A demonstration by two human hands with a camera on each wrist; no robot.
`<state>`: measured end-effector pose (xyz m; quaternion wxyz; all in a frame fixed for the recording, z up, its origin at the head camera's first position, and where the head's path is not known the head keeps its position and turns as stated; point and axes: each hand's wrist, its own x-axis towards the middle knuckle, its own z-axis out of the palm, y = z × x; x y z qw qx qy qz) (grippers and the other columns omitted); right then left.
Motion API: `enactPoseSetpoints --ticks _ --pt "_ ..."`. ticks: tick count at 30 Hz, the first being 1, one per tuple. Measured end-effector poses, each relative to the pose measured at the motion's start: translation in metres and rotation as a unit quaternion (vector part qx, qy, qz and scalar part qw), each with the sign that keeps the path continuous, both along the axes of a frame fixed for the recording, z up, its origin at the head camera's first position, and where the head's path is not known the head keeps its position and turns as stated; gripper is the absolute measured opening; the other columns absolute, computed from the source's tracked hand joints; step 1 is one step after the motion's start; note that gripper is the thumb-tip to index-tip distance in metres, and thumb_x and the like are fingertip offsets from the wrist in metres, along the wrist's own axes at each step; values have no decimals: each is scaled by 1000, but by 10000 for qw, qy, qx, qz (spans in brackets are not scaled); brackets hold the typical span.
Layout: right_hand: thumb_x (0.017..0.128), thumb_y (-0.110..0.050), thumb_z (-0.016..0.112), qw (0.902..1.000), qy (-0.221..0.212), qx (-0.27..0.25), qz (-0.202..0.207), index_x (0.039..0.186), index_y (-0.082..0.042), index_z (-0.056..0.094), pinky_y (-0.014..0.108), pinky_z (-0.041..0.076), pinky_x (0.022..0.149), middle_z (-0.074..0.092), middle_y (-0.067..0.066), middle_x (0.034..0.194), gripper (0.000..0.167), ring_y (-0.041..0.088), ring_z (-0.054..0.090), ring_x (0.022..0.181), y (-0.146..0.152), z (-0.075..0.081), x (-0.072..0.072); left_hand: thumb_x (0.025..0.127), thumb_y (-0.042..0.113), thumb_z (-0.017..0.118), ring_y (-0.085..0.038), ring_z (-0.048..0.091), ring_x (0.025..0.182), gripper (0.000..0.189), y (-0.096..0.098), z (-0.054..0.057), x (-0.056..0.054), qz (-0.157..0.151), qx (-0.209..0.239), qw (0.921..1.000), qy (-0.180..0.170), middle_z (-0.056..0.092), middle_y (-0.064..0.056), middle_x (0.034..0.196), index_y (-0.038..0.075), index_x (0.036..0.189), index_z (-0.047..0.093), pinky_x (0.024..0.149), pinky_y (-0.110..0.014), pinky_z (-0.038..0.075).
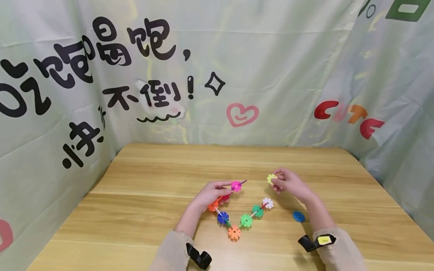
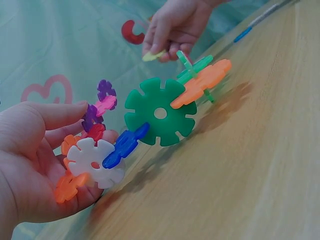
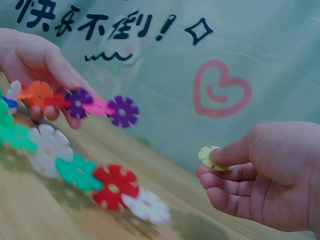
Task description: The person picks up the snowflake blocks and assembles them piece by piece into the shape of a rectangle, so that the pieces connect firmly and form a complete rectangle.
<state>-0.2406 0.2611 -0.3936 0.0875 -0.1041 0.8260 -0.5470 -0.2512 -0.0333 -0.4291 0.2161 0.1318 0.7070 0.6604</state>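
A chain of notched plastic snowflake discs in many colours (image 1: 246, 220) curves across the table in a U shape. My left hand (image 1: 211, 195) grips its left arm; in the left wrist view the fingers curl around the orange, red and purple discs near that end. Beyond the fingers stick out a pink disc (image 1: 236, 186) and a purple disc (image 3: 123, 111) at the tip. My right hand (image 1: 291, 184) pinches a single pale yellow disc (image 3: 212, 157) between thumb and forefinger, to the right of the chain's left end. The chain's other end finishes in a white disc (image 1: 268, 203).
A loose blue disc (image 1: 298, 216) lies on the wooden table (image 1: 162, 241) near the right forearm. Printed cloth (image 1: 285, 75) hangs behind the table and along both sides. Black camera mounts (image 1: 199, 257) are strapped on both wrists.
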Motion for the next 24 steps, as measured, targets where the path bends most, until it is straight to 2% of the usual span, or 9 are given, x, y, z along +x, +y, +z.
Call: enactPoseSetpoints --ticks 6,13,24 --pt "93 -5 53 9998 -20 -188 -45 116 9 38 32 52 59 60 22 83 30 24 57 68 -23 -2 -5 90 13 60 -13 55 59 35 0 0 1 12 -6 10000 -20 63 -10 79 8 125 59 53 -22 48" --pt "92 -3 54 9992 32 -307 -268 115 9 43 27 50 55 58 23 79 28 20 56 63 -46 -9 -10 90 13 60 -14 58 62 35 0 -2 0 18 -1 10000 -38 65 -12 84 8 125 59 54 -23 49" --pt "90 -2 58 9952 464 -172 -838 112 8 50 28 50 51 58 19 70 26 22 55 57 -64 -13 -12 91 15 58 -15 61 65 37 -1 -1 -1 -12 21 10000 -19 65 -12 91 6 127 57 56 -23 50"
